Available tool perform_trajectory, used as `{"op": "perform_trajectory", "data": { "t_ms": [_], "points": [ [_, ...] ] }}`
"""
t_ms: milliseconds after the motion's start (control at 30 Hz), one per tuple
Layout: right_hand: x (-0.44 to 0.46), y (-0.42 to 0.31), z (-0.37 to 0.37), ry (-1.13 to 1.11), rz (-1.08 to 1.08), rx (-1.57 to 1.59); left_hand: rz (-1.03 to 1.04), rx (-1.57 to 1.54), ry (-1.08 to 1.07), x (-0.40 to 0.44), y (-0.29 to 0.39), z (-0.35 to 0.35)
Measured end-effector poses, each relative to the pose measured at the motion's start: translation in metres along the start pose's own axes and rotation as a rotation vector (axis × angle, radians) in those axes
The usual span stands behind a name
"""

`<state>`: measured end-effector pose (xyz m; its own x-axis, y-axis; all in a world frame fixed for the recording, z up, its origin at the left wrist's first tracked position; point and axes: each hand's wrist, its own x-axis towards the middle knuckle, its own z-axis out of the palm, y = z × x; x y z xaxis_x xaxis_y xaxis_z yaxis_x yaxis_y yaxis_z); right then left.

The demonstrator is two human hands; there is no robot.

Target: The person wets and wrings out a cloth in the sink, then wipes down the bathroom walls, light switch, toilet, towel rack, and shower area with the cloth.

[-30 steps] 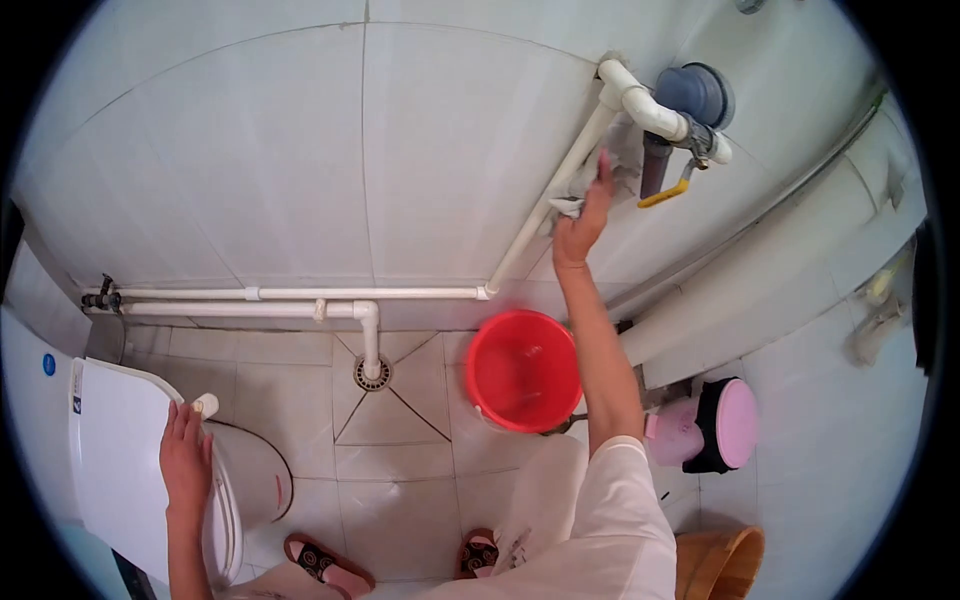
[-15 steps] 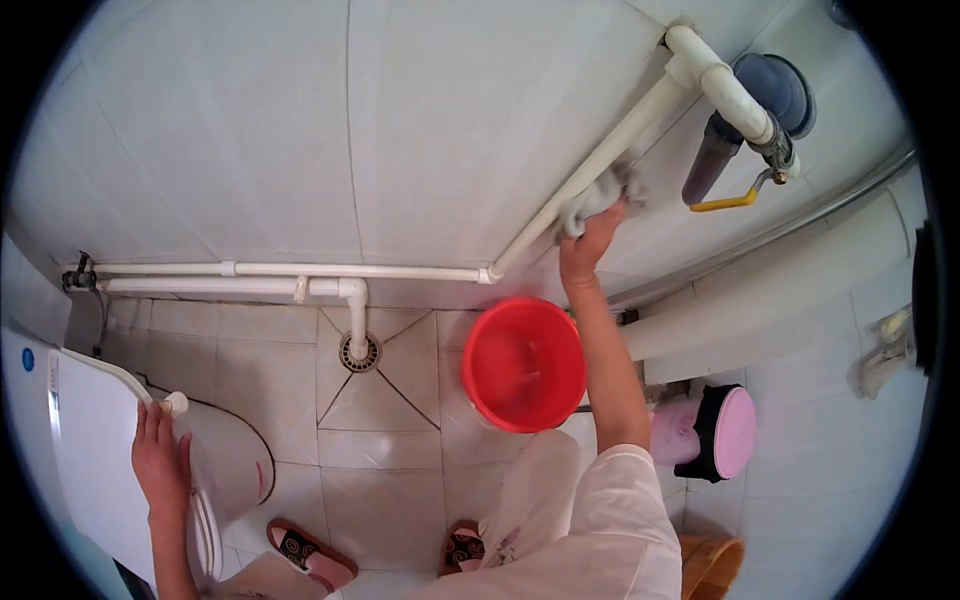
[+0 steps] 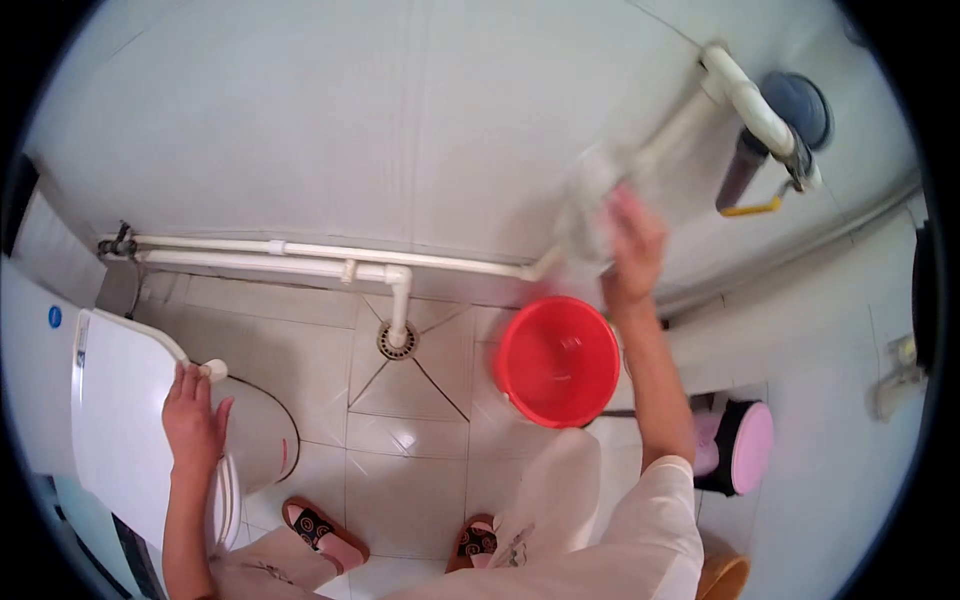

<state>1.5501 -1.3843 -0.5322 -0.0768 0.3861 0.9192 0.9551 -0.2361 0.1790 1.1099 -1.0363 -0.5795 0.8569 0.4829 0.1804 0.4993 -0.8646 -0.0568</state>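
Bright, cool, diffuse light overall. Pale wall (image 3: 330,130) evenly lit; floor (image 3: 400,505) carries small glare spot, soft shade beside toilet (image 3: 130,410). Small highlights inside red bucket (image 3: 555,390). Strong motion blur on right grip (image 3: 634,242) and pale cloth (image 3: 590,195); left grip (image 3: 195,425) clearer. Fisheye bends edges; black vignette fills corners.

Head-worn view, facing forward and down

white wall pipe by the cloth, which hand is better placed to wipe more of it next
Probably the right hand: it has the blurred, pale cloth at the white wall pipe. The left hand is at the toilet lid, well away from there.
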Motion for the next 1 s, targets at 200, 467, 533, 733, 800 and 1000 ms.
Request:
{"op": "perform_trajectory", "data": {
  "t_ms": [200, 467, 533, 733, 800, 1000],
  "points": [
    [0.092, -0.001, 0.096, 0.147, 0.109, -0.464, 0.048, -0.009, 0.049, 0.001, 0.002, -0.007],
    [0.06, 0.003, 0.084, -0.284, -0.223, -0.089, 0.06, -0.139, 0.058, -0.006, -0.009, -0.015],
    [0.091, 0.033, 0.068, -0.261, -0.096, -0.114, 0.074, -0.199, 0.048, -0.008, -0.018, -0.017],
    [0.272, -0.01, 0.074, 0.27, -0.095, -0.048, 0.114, -0.239, 0.093, -0.01, -0.026, -0.011],
    [0.27, -0.022, 0.122, 0.218, -0.126, -0.21, 0.104, -0.244, 0.096, -0.011, -0.026, -0.014],
    [0.104, -0.127, 0.258, -0.496, -0.205, -0.186, 0.12, -0.242, 0.147, -0.014, -0.029, -0.011]
  ]
}}
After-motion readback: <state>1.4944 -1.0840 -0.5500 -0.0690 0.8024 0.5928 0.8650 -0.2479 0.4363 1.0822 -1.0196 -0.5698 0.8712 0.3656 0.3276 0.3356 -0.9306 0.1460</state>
